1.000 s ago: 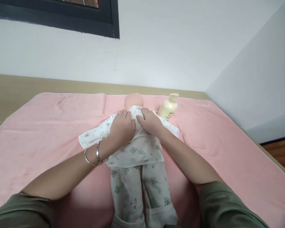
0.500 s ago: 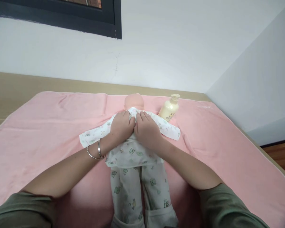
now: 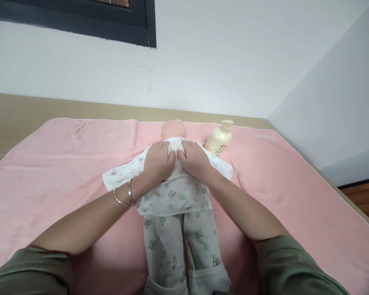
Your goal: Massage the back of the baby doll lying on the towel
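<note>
A baby doll [image 3: 174, 196] in a white top and trousers printed with small green animals lies stretched out, its bald head [image 3: 174, 129] at the far end and no face showing. My left hand [image 3: 158, 162] rests flat on the left of its upper back, thumb out toward the middle. On the right of the upper back, my right hand [image 3: 195, 159] lies flat too, its thumb close to the left one. Both hands are open and press on the cloth. Both sleeves of the top spread out sideways. Two silver bangles [image 3: 130, 192] circle my left wrist.
A cream pump bottle [image 3: 219, 138] stands just beyond the doll's right sleeve. Under everything is a pink blanket [image 3: 61, 172] on a pale wooden surface [image 3: 15, 110]. A white wall [image 3: 209, 61] with a dark window frame [image 3: 110, 28] rises behind; another wall stands at right.
My right hand has shifted slightly outward to the right, and its thumb now stands apart from the fingers. A wider gap shows between the hands. The left hand has barely moved.
</note>
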The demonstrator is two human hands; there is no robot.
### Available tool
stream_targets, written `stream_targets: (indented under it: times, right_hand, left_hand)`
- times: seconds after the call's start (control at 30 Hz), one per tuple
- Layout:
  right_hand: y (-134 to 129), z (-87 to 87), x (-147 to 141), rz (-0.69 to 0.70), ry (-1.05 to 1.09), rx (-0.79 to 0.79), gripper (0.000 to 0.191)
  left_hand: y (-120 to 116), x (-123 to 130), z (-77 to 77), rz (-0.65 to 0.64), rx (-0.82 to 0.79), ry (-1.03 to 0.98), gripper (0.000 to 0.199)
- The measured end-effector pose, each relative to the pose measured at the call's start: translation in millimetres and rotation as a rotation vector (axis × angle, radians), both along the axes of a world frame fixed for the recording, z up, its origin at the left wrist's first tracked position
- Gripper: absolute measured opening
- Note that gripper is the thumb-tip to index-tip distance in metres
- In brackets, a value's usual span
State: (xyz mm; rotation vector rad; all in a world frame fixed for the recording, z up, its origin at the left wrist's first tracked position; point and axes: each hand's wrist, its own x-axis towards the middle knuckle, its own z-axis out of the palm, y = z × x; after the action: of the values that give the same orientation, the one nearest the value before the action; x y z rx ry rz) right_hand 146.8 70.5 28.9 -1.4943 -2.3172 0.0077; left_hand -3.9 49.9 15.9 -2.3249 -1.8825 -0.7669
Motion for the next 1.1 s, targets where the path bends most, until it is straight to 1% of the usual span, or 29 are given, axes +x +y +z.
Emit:
stream_targets:
  times: [0.1, 0.2, 0.33, 0.43, 0.53, 0.6, 0.67, 0.73, 0.87, 0.93, 1.0, 1.1]
  right_hand:
    - [-0.6, 0.2, 0.4, 0.009, -0.004, -0.013, 0.024]
    - [-0.4, 4.1, 1.4, 0.011, 0.007, -0.055, 0.024]
    - [0.5, 8.7, 3.4, 0.003, 0.014, -0.108, 0.026]
    - [3.2, 9.1, 6.9, 0.007, 0.031, -0.141, 0.032]
    - [7.7, 9.5, 10.8, 0.021, 0.057, -0.189, 0.039]
    - [9.3, 10.8, 11.5, 0.036, 0.058, -0.199, 0.04]
    - [7.2, 11.9, 9.7, 0.048, 0.024, -0.164, 0.036]
    - [-0.5, 11.4, 5.4, 0.065, -0.042, -0.088, 0.034]
    - [-28.6, 4.6, -6.0, 0.134, -0.154, 0.115, 0.044]
    - [-39.9, 1.5, -9.5, 0.132, -0.159, 0.167, 0.047]
    - [-42.0, 1.1, -9.7, 0.138, -0.134, 0.15, 0.045]
    - [-26.1, 4.9, -3.8, 0.117, -0.044, 0.018, 0.039]
  left_hand:
    - [0.1, 0.3, 0.3, 0.001, -0.014, 0.004, 0.015]
    - [1.1, 0.3, 0.2, 0.003, -0.023, 0.013, 0.015]
    - [0.1, 0.4, 0.1, -0.003, 0.011, 0.037, 0.018]
    - [-7.9, 2.8, 1.9, -0.012, 0.058, 0.065, 0.021]
    - [-21.8, 7.8, 4.7, -0.049, 0.122, 0.091, 0.026]
    - [-29.0, 10.7, 6.4, -0.073, 0.16, 0.105, 0.029]
    - [-30.3, 11.0, 8.1, -0.079, 0.147, 0.099, 0.028]
    - [-24.3, 7.9, 9.8, -0.071, 0.086, 0.079, 0.024]
    - [-1.0, -4.8, 11.8, -0.053, -0.084, 0.025, 0.023]
    - [7.4, -9.4, 11.0, -0.033, -0.145, -0.005, 0.026]
    - [9.5, -10.5, 9.6, -0.005, -0.136, 0.004, 0.026]
    - [0.3, -5.6, 8.4, -0.006, -0.044, 0.065, 0.025]
